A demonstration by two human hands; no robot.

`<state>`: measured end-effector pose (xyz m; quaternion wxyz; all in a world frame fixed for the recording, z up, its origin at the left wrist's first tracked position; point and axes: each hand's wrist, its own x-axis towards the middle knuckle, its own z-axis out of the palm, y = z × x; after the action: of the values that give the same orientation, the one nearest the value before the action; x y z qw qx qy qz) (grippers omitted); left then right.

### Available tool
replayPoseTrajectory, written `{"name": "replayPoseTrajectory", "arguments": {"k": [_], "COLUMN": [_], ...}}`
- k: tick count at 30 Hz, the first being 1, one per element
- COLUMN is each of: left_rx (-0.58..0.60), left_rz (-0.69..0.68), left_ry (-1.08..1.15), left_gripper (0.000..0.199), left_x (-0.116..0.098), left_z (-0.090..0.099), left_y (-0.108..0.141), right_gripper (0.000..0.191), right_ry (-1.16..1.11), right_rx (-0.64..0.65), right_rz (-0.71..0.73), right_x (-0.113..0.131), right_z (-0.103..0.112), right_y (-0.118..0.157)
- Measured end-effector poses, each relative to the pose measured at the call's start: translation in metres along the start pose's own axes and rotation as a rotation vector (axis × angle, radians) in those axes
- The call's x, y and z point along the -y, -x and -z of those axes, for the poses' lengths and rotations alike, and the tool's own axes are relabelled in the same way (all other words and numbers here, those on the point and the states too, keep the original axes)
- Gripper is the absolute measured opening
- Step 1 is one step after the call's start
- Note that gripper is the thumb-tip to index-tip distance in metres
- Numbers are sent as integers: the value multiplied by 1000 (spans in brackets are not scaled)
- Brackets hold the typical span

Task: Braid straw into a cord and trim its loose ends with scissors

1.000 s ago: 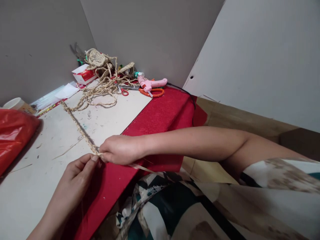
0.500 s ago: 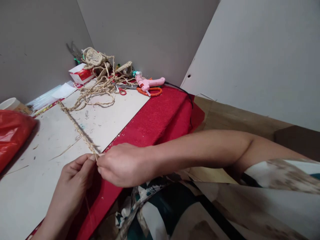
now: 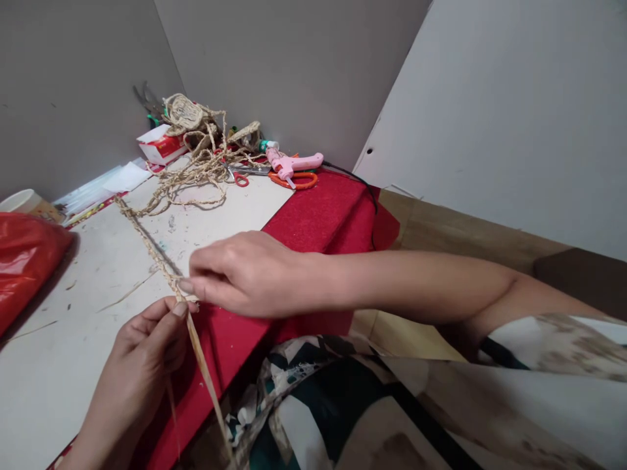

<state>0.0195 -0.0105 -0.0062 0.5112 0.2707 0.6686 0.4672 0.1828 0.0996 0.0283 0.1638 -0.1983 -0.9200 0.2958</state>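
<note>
A pale straw braid (image 3: 151,247) runs from the heap at the back down to my hands. My left hand (image 3: 147,349) pinches its near end between thumb and forefinger. From that pinch a loose flat straw strand (image 3: 203,369) hangs down over the red cloth toward my lap. A thinner strand (image 3: 173,408) dangles below the left hand. Just above the pinch, my right hand (image 3: 245,274) is closed with curled fingers, its thumb tip against the braid's right side. Whether a fibre lies in those fingers is hidden.
At the back lie tangled straw cord (image 3: 196,173), a pink glue gun (image 3: 294,163), orange-handled scissors (image 3: 306,180), red-handled scissors (image 3: 240,179) and a red-white box (image 3: 159,147). A red plastic bag (image 3: 29,261) and a cup (image 3: 27,203) stand left. The white board (image 3: 63,365) covers red cloth (image 3: 313,215).
My right hand has moved up and away from the left fingertips, along the braid. The flat strand now hangs free below my left hand, which keeps its pinch.
</note>
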Motion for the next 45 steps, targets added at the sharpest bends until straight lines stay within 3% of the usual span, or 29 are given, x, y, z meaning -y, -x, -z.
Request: {"name": "replayPoseTrajectory", "arguments": {"k": [2, 4, 6, 15, 22, 26, 33, 39, 42, 45], "left_rx": [39, 72, 89, 122, 135, 142, 121, -214, -306, -354], "left_rz": [10, 6, -7, 22, -75, -154, -326, -436, -587, -736], "left_ry": [28, 33, 28, 55, -71, -170, -677, -1461, -1682, -1751], "left_gripper": [26, 26, 26, 32, 25, 29, 34, 34, 26, 21], "left_x": [0, -1, -2, -4, -1, 2, -1, 2, 12, 22], "left_z": [1, 2, 3, 9, 12, 16, 21, 10, 7, 4], "left_y": [-2, -3, -2, -3, -3, -6, -5, 13, 17, 18], "right_gripper": [27, 30, 35, 48, 47, 46, 29, 20, 22, 26], "right_ry": [-164, -398, -530, -923, -849, -918, -797, -717, -776, -886], "right_rx": [14, 264, 405, 646, 521, 499, 346, 305, 257, 245], "right_rz": [-32, -60, -102, -256, -239, -267, -370, -547, -542, -530], "right_x": [-10, -18, -24, -37, -36, -33, -25, -12, -10, -11], "right_z": [-7, -18, -28, -39, -45, -49, -53, -46, -53, -63], "right_y": [-13, -24, -32, -42, -43, -40, -30, -20, -19, -19]}}
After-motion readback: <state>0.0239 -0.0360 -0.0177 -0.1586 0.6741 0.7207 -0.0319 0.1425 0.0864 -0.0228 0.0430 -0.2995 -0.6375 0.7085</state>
